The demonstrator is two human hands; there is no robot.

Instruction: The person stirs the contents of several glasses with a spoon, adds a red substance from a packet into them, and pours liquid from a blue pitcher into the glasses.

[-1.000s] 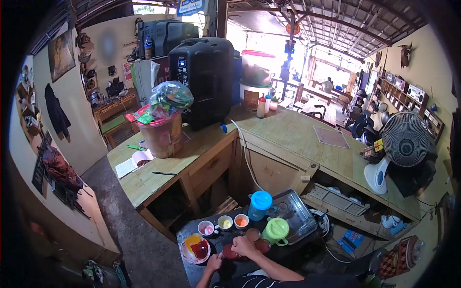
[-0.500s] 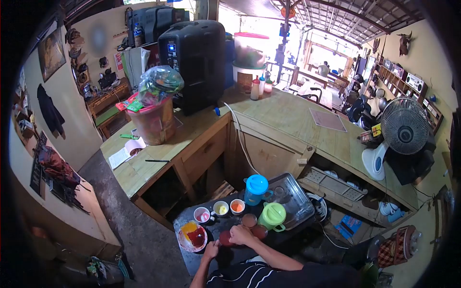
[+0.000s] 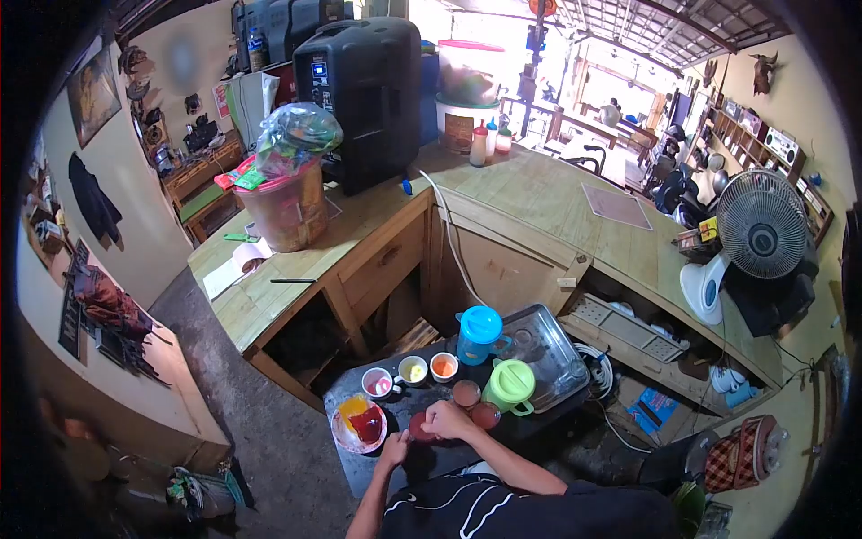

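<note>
My right hand (image 3: 449,420) is closed above a round reddish-brown vessel (image 3: 419,428) on the low dark table (image 3: 361,472). What its fingers hold is hidden. My left hand (image 3: 393,447) is also closed, just left of that vessel, and its contents cannot be made out. Close to the right hand stand a brownish glass (image 3: 466,393) and a reddish one (image 3: 486,415). Left of my hands lies a plate (image 3: 344,440) with yellow and dark red pieces. Behind are three cups, with pink-and-white (image 3: 378,384), yellow (image 3: 412,371) and orange (image 3: 444,366) contents.
A blue lidded pitcher (image 3: 480,334) and a green one (image 3: 510,386) stand right of the cups, beside a metal tray (image 3: 575,395). A wooden counter (image 3: 512,202) wraps around, bearing a black speaker (image 3: 359,103), a bucket (image 3: 285,211) and a fan (image 3: 761,225).
The view has tilted slightly, so the table and its things sit a little higher in the picture. Both hands stay closed at nearly the same place by the reddish vessel.
</note>
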